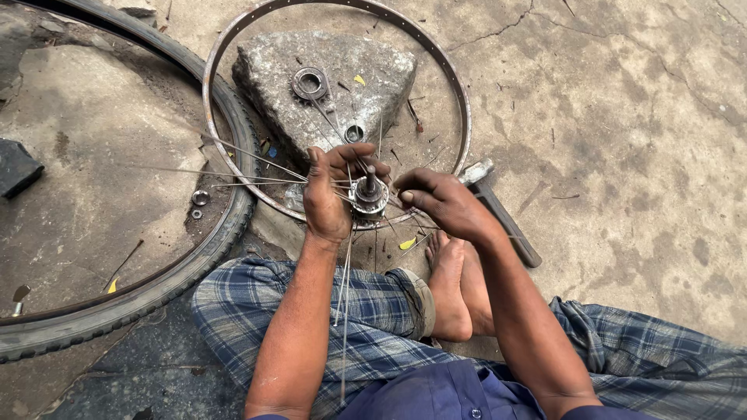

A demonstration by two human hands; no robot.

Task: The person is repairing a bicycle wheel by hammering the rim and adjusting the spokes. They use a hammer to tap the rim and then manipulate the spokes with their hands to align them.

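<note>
My left hand (331,190) grips a metal wheel hub (369,194) with several thin spokes (241,175) fanning out from it to the left and down. My right hand (442,204) pinches a spoke at the hub's right side. Both hands hold the hub above my bare feet (455,284), in front of a bare metal bicycle rim (464,117) lying flat on the ground. Inside the rim sits a rough grey stone (366,78) with a round metal ring part (310,82) on top.
A black bicycle tyre (179,264) lies to the left. A hammer (498,214) rests on the ground to the right of my hands. Small nuts (200,197) lie by the tyre. A dark block (15,167) sits at far left. Cracked concrete surrounds everything.
</note>
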